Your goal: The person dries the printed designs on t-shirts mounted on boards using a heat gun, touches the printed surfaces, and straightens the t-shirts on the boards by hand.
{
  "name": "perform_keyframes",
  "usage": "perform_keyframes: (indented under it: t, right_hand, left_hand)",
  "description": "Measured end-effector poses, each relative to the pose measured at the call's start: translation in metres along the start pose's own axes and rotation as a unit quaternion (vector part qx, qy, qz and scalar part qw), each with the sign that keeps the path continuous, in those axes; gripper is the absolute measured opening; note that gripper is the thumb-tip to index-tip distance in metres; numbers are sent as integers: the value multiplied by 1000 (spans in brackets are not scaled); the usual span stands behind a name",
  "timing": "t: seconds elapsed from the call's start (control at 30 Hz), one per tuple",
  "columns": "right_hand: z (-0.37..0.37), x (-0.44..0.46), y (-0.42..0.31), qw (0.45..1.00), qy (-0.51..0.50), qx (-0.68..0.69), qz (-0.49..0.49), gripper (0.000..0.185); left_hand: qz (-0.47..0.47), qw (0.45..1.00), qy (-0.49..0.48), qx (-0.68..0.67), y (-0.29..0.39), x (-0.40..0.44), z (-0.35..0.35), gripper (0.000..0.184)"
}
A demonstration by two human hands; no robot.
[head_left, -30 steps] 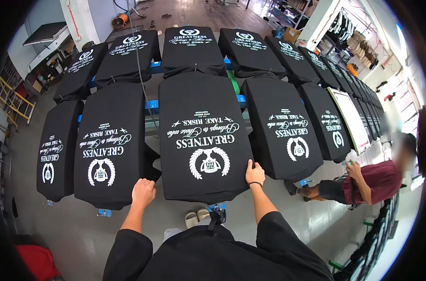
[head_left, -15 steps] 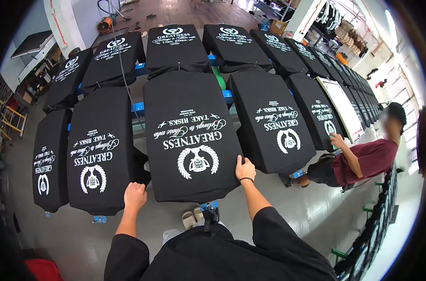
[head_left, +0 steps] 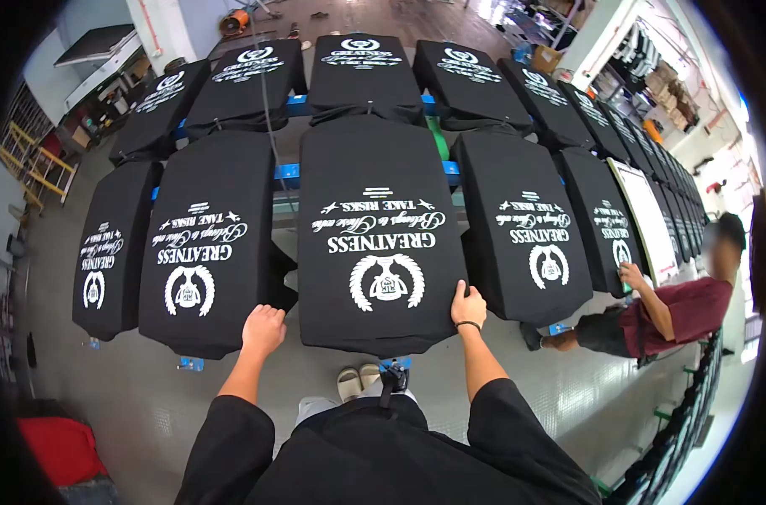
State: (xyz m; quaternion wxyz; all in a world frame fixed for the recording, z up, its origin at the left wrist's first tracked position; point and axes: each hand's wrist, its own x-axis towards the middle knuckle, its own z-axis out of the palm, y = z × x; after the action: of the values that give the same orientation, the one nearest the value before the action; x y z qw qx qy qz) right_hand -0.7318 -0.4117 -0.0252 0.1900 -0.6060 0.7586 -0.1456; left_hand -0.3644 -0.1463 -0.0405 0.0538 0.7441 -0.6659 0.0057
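In front of me a black printed T-shirt (head_left: 379, 181) is stretched over a flat board, its white lettering and laurel emblem upside down from my side. My right hand (head_left: 468, 306) grips this shirt's right edge near the front corner, thumb on top and the other fingers hidden beneath. My left hand (head_left: 263, 326) is closed in a fist in the gap to the left, against the lower right corner of the neighbouring black T-shirt (head_left: 194, 181). Whatever its curled fingers hold is hidden.
More shirt-covered boards stand in two rows on blue supports (head_left: 288, 176). To the right a co-worker in a maroon shirt (head_left: 682, 311) has a hand on another shirt, beside a white framed screen (head_left: 644, 219). A red cloth (head_left: 59, 450) lies at lower left; a yellow ladder (head_left: 38, 164) stands behind.
My view has shifted, so the boards appear farther right and slightly higher. Both hands keep nearly the same places against the shirts.
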Motion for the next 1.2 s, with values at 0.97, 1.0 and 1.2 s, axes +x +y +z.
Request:
perform_keyframes:
  t: [0.97,1.0,1.2]
  right_hand:
    - [9,7,9,999,-15,-11,-51,65]
    - [14,11,14,998,-3,-19,-64,64]
    - [19,13,18,998,23,-26,-49,62]
  left_hand:
    - [-14,999,-30,6,-8,-4,15,7]
    - [-26,998,-58,4,-6,-1,13,7]
    - [-8,1000,1,-4,-4,-2,8,11]
